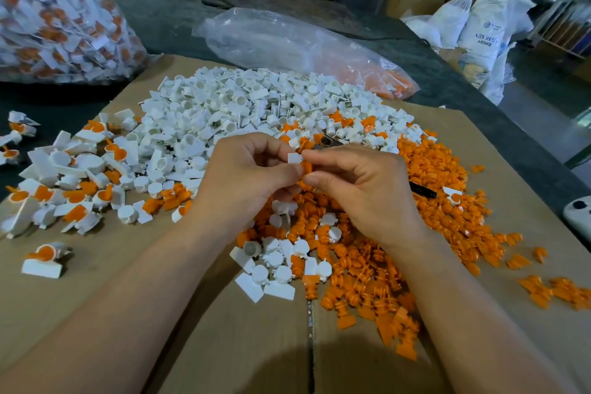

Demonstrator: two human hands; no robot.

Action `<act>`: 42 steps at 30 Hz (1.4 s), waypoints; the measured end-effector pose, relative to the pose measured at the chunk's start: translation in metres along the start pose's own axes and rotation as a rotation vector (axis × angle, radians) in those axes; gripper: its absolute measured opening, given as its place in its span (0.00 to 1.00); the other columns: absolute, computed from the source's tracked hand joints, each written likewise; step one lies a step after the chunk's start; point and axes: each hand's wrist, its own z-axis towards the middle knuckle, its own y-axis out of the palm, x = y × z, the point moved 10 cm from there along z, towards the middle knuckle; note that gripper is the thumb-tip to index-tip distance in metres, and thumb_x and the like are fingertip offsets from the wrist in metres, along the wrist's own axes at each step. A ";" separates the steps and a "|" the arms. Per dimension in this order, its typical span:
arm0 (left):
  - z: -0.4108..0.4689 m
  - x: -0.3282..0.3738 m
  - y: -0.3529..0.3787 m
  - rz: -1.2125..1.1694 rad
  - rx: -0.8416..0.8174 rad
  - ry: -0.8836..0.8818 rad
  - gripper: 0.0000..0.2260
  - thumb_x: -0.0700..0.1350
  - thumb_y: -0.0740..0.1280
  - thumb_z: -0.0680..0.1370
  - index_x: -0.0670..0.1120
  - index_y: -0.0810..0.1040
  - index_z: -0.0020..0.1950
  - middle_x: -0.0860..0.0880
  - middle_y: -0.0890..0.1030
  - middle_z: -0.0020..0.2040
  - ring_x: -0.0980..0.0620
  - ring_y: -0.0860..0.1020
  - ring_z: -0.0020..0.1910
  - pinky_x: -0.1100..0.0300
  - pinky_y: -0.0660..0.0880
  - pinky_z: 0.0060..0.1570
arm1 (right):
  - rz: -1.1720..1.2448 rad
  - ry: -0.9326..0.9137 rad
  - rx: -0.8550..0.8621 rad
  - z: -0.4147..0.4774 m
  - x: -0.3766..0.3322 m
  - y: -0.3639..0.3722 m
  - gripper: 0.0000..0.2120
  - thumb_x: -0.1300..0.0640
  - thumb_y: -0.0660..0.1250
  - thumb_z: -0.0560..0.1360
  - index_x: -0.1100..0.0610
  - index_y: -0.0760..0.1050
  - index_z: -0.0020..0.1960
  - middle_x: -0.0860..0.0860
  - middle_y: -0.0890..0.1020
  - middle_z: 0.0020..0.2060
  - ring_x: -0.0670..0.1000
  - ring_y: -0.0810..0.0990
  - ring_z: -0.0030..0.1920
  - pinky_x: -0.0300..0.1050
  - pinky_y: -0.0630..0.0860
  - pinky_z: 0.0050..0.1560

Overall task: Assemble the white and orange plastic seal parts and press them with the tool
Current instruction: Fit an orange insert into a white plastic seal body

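My left hand [246, 173] and my right hand [361, 189] meet above the middle of the cardboard sheet [96, 291]. Between their fingertips I pinch a small white seal part [295, 158] and an orange seal part [306, 167], pressed against each other. Behind them lies a heap of white parts [243, 105]. A heap of orange parts [431, 176] spreads to the right and under my hands. A metal tool with a black handle [422, 190] lies partly hidden behind my right hand; its jaws [329, 141] show above my fingers.
Assembled white-and-orange seals [73, 179] lie scattered at the left. A big clear bag of finished seals [60, 16] stands at the back left. A half-empty plastic bag [297, 45] lies behind the heaps. Cardboard boxes and white sacks [483, 29] stand beyond the dark table.
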 end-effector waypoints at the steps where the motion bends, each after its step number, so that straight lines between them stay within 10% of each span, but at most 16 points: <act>1: 0.000 -0.001 0.000 -0.006 0.004 -0.008 0.07 0.31 0.70 0.70 0.41 0.78 0.37 0.48 0.78 0.25 0.55 0.78 0.24 0.65 0.76 0.26 | 0.001 -0.006 -0.001 0.000 -0.001 0.001 0.15 0.62 0.71 0.67 0.62 0.79 0.53 0.43 0.79 0.43 0.41 0.79 0.46 0.31 0.75 0.48; 9: 0.002 -0.008 -0.001 -0.123 0.004 -0.078 0.06 0.30 0.70 0.69 0.39 0.77 0.35 0.45 0.79 0.26 0.52 0.78 0.24 0.65 0.75 0.25 | 0.164 0.106 -0.037 -0.002 0.009 0.004 0.27 0.64 0.73 0.67 0.40 0.69 0.56 0.44 0.80 0.45 0.40 0.81 0.45 0.35 0.78 0.48; 42: 0.002 -0.015 0.006 -0.213 -0.111 -0.168 0.08 0.38 0.71 0.59 0.39 0.78 0.36 0.44 0.80 0.28 0.52 0.78 0.24 0.66 0.74 0.23 | 0.078 0.024 -0.032 0.001 -0.004 0.000 0.17 0.65 0.73 0.66 0.52 0.77 0.52 0.49 0.79 0.41 0.46 0.80 0.43 0.35 0.77 0.45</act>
